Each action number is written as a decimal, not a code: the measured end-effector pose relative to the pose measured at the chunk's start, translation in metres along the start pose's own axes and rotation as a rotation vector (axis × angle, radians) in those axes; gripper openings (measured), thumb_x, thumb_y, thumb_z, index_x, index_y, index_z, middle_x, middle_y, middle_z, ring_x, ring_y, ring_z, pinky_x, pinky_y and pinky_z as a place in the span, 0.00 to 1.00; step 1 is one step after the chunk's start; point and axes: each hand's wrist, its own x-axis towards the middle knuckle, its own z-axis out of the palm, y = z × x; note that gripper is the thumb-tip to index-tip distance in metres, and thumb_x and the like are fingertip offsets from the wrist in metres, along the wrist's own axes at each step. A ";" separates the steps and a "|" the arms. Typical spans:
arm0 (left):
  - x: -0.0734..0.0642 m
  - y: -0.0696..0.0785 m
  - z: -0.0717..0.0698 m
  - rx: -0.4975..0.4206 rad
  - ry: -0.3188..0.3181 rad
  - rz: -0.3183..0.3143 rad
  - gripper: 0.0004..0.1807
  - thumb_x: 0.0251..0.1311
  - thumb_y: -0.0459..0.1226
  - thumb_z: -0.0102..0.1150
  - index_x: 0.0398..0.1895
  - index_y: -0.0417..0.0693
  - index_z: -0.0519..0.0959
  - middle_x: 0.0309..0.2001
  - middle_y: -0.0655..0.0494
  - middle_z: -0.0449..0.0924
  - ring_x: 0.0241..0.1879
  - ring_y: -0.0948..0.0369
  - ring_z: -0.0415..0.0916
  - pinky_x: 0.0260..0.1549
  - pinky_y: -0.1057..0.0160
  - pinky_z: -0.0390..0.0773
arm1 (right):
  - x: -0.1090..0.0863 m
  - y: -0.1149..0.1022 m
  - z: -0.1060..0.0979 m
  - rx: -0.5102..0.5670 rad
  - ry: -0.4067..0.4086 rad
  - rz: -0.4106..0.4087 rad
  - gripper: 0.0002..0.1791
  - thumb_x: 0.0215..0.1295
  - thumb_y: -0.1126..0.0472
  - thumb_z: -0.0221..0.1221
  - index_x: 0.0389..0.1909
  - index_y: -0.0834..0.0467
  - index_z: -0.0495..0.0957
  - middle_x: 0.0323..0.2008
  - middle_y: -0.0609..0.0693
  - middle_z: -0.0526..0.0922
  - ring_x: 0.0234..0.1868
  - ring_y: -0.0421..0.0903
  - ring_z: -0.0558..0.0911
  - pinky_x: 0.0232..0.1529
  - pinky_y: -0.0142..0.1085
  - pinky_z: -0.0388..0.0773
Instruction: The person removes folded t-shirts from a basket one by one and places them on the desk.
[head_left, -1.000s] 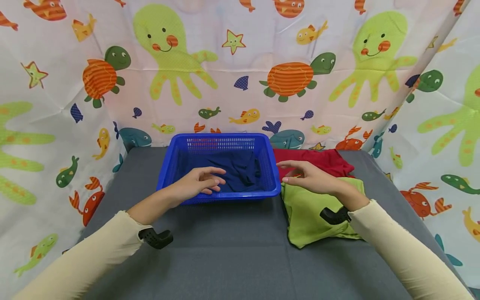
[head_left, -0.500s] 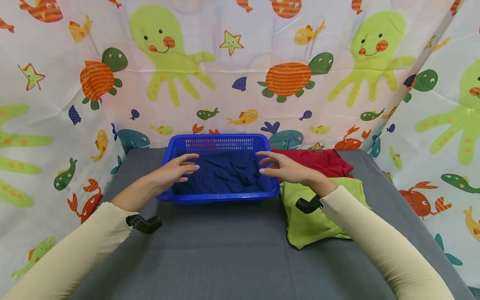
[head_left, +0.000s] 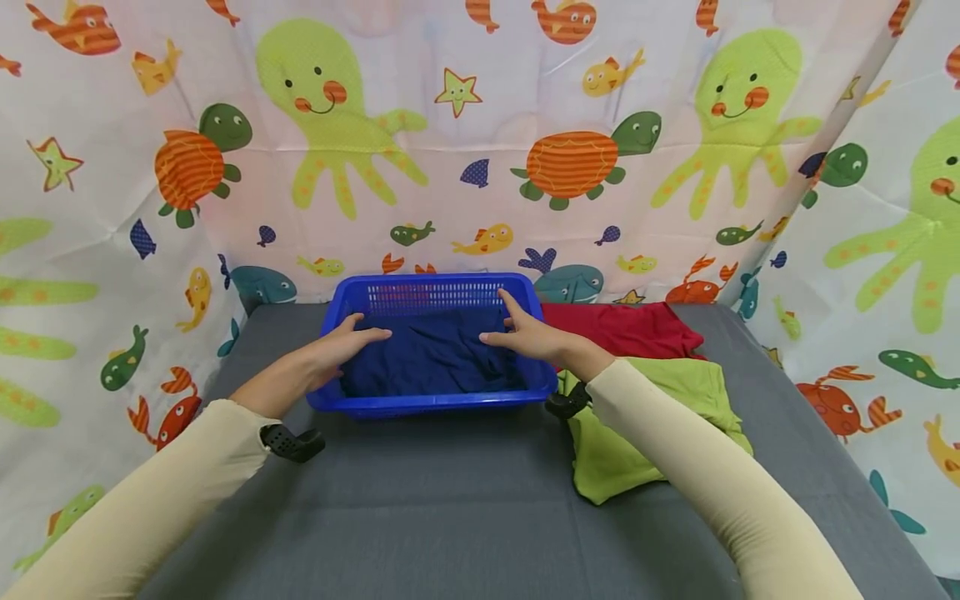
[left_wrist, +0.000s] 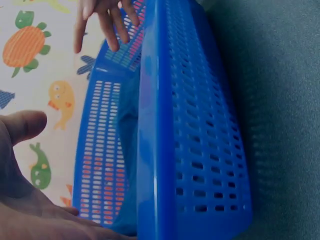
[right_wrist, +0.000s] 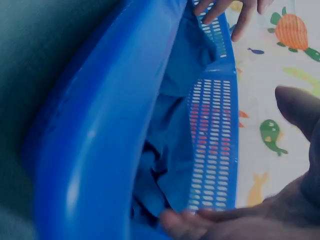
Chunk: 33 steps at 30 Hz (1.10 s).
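Note:
A blue plastic basket [head_left: 442, 403] with slotted walls stands toward the back of the table. In it lies a crumpled navy cloth [head_left: 431, 354]. My left hand [head_left: 330, 353] is at the basket's left rim, thumb extended over the inside and some fingers hidden behind the rim. On the opposite side, my right hand [head_left: 534, 336] reaches over the right part of the basket, fingers extended and thumb apart. Neither hand holds anything. The left wrist view shows the basket's slotted side [left_wrist: 205, 130] close up; in the right wrist view, fingertips overlap the cloth's near end [right_wrist: 172, 185].
Right of the basket, a lime-green folded cloth [head_left: 622, 454] lies on the grey-covered table [head_left: 450, 533]. A red cloth [head_left: 630, 329] lies behind it. Curtains [head_left: 465, 192] printed with sea animals close off the back and both sides.
My right hand has moved left, from over the green and red cloths to the basket's right side. The left hand has shifted left from the basket's front to its left rim.

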 end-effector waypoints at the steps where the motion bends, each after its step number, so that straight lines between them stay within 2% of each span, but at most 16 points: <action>1: 0.003 0.000 0.002 0.005 0.011 -0.012 0.55 0.70 0.58 0.50 0.81 0.55 0.23 0.82 0.43 0.20 0.81 0.39 0.26 0.74 0.28 0.42 | 0.004 0.000 0.002 0.013 0.007 0.020 0.56 0.73 0.44 0.56 0.80 0.44 0.21 0.82 0.59 0.35 0.82 0.62 0.43 0.78 0.63 0.47; 5: 0.015 0.000 0.014 -0.001 0.062 -0.029 0.56 0.70 0.56 0.51 0.81 0.54 0.22 0.82 0.42 0.21 0.81 0.38 0.31 0.73 0.29 0.49 | 0.018 0.003 0.016 -0.001 0.053 0.103 0.59 0.73 0.45 0.56 0.79 0.50 0.16 0.82 0.55 0.26 0.83 0.58 0.36 0.80 0.59 0.39; 9: 0.025 -0.004 0.026 -0.045 0.109 -0.038 0.55 0.71 0.52 0.52 0.80 0.54 0.20 0.82 0.41 0.25 0.81 0.40 0.38 0.73 0.33 0.57 | 0.030 0.011 0.031 -0.038 0.087 0.154 0.61 0.72 0.45 0.57 0.78 0.53 0.15 0.82 0.59 0.28 0.83 0.59 0.38 0.81 0.56 0.39; 11: 0.029 -0.007 0.029 -0.067 0.128 -0.046 0.55 0.71 0.51 0.52 0.80 0.53 0.20 0.82 0.40 0.27 0.81 0.41 0.40 0.73 0.36 0.60 | 0.034 0.013 0.035 -0.020 0.087 0.165 0.62 0.71 0.44 0.58 0.78 0.53 0.15 0.82 0.60 0.29 0.83 0.59 0.38 0.81 0.56 0.39; 15: 0.034 -0.013 0.025 -0.085 0.132 -0.058 0.55 0.72 0.50 0.51 0.80 0.54 0.18 0.82 0.40 0.28 0.79 0.41 0.47 0.70 0.43 0.67 | 0.036 0.017 0.035 0.100 0.058 0.206 0.62 0.70 0.44 0.59 0.79 0.51 0.16 0.82 0.56 0.25 0.83 0.57 0.35 0.81 0.58 0.38; 18: 0.038 -0.017 0.017 -0.049 0.109 -0.051 0.53 0.73 0.50 0.50 0.80 0.55 0.19 0.82 0.40 0.31 0.75 0.41 0.57 0.63 0.50 0.75 | 0.036 0.019 0.033 0.164 0.040 0.241 0.62 0.70 0.44 0.59 0.79 0.48 0.16 0.82 0.54 0.24 0.83 0.57 0.36 0.79 0.61 0.41; 20: 0.039 -0.019 0.012 -0.007 0.084 -0.035 0.53 0.73 0.49 0.49 0.80 0.55 0.20 0.82 0.38 0.33 0.72 0.41 0.62 0.58 0.53 0.78 | 0.036 0.020 0.032 0.180 0.030 0.250 0.62 0.70 0.43 0.59 0.79 0.46 0.16 0.82 0.53 0.24 0.83 0.57 0.37 0.79 0.62 0.43; 22: 0.040 -0.020 0.010 0.058 0.052 -0.001 0.52 0.73 0.49 0.50 0.81 0.54 0.22 0.82 0.37 0.33 0.73 0.40 0.60 0.60 0.50 0.76 | 0.036 0.021 0.031 0.184 0.019 0.249 0.62 0.70 0.43 0.59 0.79 0.45 0.16 0.82 0.53 0.23 0.83 0.57 0.37 0.79 0.62 0.43; 23: 0.040 -0.020 0.009 0.097 0.037 0.020 0.52 0.73 0.49 0.50 0.81 0.53 0.22 0.82 0.37 0.33 0.75 0.39 0.56 0.65 0.47 0.73 | 0.037 0.021 0.031 0.186 0.014 0.246 0.62 0.70 0.43 0.60 0.79 0.44 0.16 0.82 0.53 0.23 0.83 0.57 0.37 0.79 0.62 0.43; 25: 0.039 -0.019 0.009 0.174 0.005 0.057 0.53 0.72 0.50 0.51 0.81 0.53 0.22 0.82 0.38 0.29 0.79 0.38 0.45 0.72 0.40 0.62 | 0.037 0.022 0.032 0.188 0.006 0.239 0.62 0.69 0.42 0.60 0.79 0.43 0.16 0.82 0.52 0.22 0.83 0.56 0.35 0.79 0.62 0.40; 27: 0.039 -0.018 0.011 0.248 -0.021 0.090 0.54 0.72 0.50 0.52 0.81 0.52 0.22 0.82 0.37 0.29 0.80 0.38 0.39 0.76 0.36 0.50 | 0.038 0.022 0.032 0.190 0.001 0.228 0.62 0.69 0.42 0.60 0.79 0.42 0.16 0.82 0.51 0.21 0.83 0.56 0.33 0.79 0.62 0.38; 29: 0.037 -0.017 0.013 0.321 -0.033 0.106 0.54 0.72 0.51 0.52 0.81 0.52 0.23 0.82 0.35 0.36 0.80 0.37 0.39 0.76 0.34 0.46 | 0.039 0.022 0.033 0.193 0.001 0.214 0.61 0.69 0.43 0.60 0.79 0.41 0.18 0.82 0.51 0.21 0.83 0.56 0.32 0.79 0.62 0.36; 30: 0.036 -0.016 0.014 0.351 -0.038 0.112 0.54 0.71 0.51 0.52 0.81 0.53 0.23 0.81 0.34 0.40 0.80 0.37 0.42 0.76 0.34 0.48 | 0.039 0.022 0.033 0.196 0.001 0.207 0.60 0.69 0.43 0.60 0.80 0.41 0.19 0.82 0.51 0.22 0.83 0.56 0.31 0.79 0.62 0.35; 32: 0.034 -0.015 0.017 0.388 -0.047 0.130 0.54 0.72 0.51 0.53 0.82 0.53 0.24 0.80 0.32 0.43 0.78 0.36 0.48 0.75 0.34 0.51 | 0.039 0.021 0.034 0.197 -0.003 0.192 0.58 0.70 0.45 0.59 0.81 0.41 0.22 0.82 0.51 0.24 0.83 0.56 0.32 0.79 0.63 0.35; 33: 0.034 -0.015 0.018 0.398 -0.049 0.138 0.53 0.72 0.50 0.53 0.82 0.54 0.24 0.80 0.33 0.43 0.79 0.36 0.47 0.75 0.34 0.51 | 0.039 0.022 0.035 0.194 -0.004 0.187 0.57 0.70 0.45 0.59 0.81 0.41 0.25 0.82 0.52 0.25 0.83 0.57 0.33 0.79 0.63 0.35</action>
